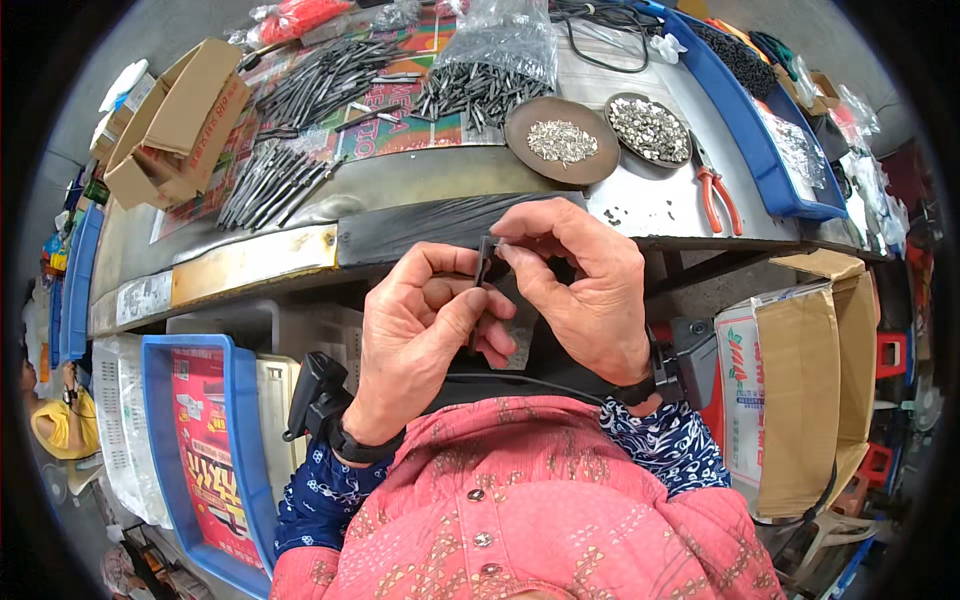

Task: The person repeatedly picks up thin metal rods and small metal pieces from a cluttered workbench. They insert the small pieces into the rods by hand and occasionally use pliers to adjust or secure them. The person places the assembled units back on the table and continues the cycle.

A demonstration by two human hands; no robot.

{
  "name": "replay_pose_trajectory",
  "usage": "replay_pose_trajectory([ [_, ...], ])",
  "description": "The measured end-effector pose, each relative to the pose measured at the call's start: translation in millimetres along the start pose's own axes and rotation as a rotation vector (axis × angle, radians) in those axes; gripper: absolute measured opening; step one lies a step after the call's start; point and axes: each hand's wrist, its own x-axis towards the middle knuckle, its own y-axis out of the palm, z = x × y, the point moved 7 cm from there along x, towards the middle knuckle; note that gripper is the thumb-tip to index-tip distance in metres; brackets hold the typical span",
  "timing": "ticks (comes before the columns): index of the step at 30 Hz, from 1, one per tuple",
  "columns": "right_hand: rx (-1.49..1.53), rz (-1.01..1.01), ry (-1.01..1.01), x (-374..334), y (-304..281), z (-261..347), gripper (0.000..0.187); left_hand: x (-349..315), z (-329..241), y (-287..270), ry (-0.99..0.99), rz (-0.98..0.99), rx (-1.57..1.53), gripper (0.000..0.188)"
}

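Note:
Just off the table's front edge, my left hand [415,320] grips a slim black piece [484,262] between thumb and fingers, tilted nearly upright. Thumb and forefinger of my right hand [595,280] pinch together at its upper end; whatever small part they may hold is hidden. Past my hands, a brown dish [520,160] carries a heap of small silvery metal parts. Beside it, a second dish [684,160] is filled with small white and dark parts. Several long black pieces [272,190] lie side by side at the left of the table.
Red-handled pliers [712,195] rest at the table's right. Larger heaps of black pieces [325,85] lie farther back, partly under a plastic bag [500,45]. Cardboard boxes stand at the far left [180,125] and lower right [800,385]. A blue tray [240,450] is at my left.

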Motion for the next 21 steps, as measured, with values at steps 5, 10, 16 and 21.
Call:
replay_pose_trajectory([
  [5, -0.004, 0.019, 0.055, -1.9, 1.4, -0.7, 0.020, -3.0, -0.7, 1.6, 0.001, -0.013, 0.012, 0.018],
  [10, -0.006, -0.005, -0.029, -0.7, 3.1, 1.8, 0.021, -3.0, -0.1, 0.2, 0.004, -0.021, 0.006, 0.018],
  [16, -0.026, -0.003, -0.008, -2.4, 5.7, -2.1, 0.021, -3.9, 1.9, -2.8, 0.032, -0.057, 0.067, 0.020],
  [21, -0.104, 0.007, -0.043, -2.2, 5.7, -0.3, 0.022, -6.1, 0.6, -4.3, 0.157, -0.153, 0.281, 0.021],
])
